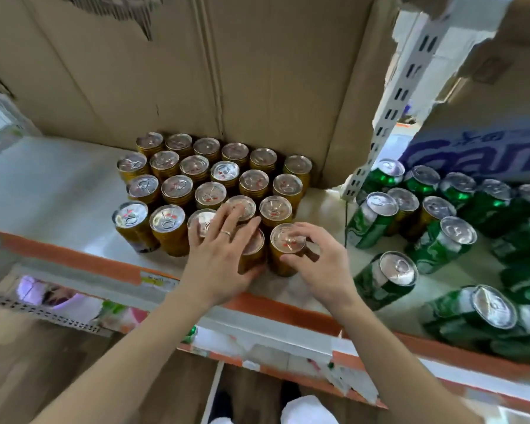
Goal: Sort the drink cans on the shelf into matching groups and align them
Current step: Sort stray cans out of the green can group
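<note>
The right hand [318, 261] has its grip closed round the front gold can [288, 241], thumb on the near side and fingertips curled over the lid rim. The left hand [221, 255] lies open and flat, fingers straight across the lids just beyond it. Its palm covers the neighbouring can [254, 246] and its thumb rests against that can's side.

Both cans stand at the near edge of the shelf [58, 185], in front of the block of gold cans [178, 185] that runs back from the grips to the cardboard box [257, 71]. The green cans [377, 221] stand loosely to the outer side of the right grip.

The step in hand looks like squaring the front row. It is best done by sliding rather than lifting, with the flat left hand steadying the neighbours so that the pushed can does not knock the row askew.

The gold cans are slim, ribbed metal cylinders with shiny pull-tab lids. They are smooth and likely to slip against each other. The green cans are glossy, and several lean. Two cans [406, 206] among them may be gold-bodied strays, though the blur leaves that unsure.
</note>
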Tool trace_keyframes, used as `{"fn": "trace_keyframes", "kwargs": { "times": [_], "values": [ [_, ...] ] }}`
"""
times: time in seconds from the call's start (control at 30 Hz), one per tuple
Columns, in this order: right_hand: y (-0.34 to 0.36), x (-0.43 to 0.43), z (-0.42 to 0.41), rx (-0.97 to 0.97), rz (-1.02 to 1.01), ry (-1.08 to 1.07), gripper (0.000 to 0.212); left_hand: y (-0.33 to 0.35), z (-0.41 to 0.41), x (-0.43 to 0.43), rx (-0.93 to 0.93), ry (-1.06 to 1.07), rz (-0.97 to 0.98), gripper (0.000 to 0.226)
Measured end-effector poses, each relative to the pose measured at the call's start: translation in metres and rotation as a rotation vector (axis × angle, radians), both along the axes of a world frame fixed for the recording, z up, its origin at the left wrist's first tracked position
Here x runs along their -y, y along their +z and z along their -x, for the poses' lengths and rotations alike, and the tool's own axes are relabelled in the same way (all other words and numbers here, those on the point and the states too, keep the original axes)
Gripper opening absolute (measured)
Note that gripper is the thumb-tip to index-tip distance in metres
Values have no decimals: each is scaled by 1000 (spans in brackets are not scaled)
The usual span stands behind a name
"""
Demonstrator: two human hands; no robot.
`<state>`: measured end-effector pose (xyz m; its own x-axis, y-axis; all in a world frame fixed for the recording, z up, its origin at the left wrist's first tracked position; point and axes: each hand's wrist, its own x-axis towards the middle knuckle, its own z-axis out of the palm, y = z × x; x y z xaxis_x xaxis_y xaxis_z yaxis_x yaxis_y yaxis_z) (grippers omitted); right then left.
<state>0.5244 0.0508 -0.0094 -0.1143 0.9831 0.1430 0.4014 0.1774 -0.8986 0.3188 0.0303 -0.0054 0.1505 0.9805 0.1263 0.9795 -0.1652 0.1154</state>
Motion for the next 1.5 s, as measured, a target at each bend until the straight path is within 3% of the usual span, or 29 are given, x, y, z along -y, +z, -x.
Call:
{"fn": "trace_keyframes", "kwargs": {
  "times": [0.27,0.5,0.77,0.83,0.97,1.07,1.13,1.27,1.4,1.5],
  "values": [
    [-14,21,9,38,-66,-121,47,-13,3,-4,26,-50,-66,76],
    [-9,27,17,-26,19,-189,64,-11,6,-6,10,-81,-70,79],
    [-4,33,21,7,60,-244,63,-11,-1,-5,39,-63,-50,75],
    [-4,36,21,76,55,-200,64,-9,-1,-5,45,-65,-32,73],
    [5,46,12,452,12,-86,58,-2,2,-4,45,-61,66,79],
    [30,52,-6,454,-103,-143,50,19,-5,-7,237,-40,141,92],
    [53,49,-26,410,-217,-216,44,38,-18,-11,338,-45,109,89],
    [101,19,-86,384,-308,-402,40,71,-74,-28,297,-140,-38,77],
    [127,-17,-154,488,-130,-469,46,89,-144,-57,273,-215,-24,74],
    [126,-42,-186,558,-16,-484,35,90,-189,-88,195,-215,51,72]
  ]
}}
